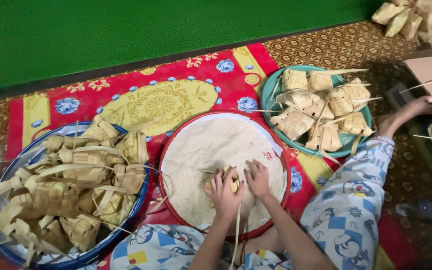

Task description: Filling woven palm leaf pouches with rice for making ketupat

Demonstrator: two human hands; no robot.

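Patterned mats cover the floor. Over a red-rimmed basin (276,145) of rice, the left hand (224,192) clasps a woven leaf pouch (232,178); just right of it the right hand (257,178) rests loosely open (fingers on the grains). Pouch-filled bowls flank them.

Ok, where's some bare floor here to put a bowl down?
The red mat is bare behind the rice tray, between the blue basin and green plate. The green carpet beyond is free too. Crowded: all three dishes, and the right side by the foot.
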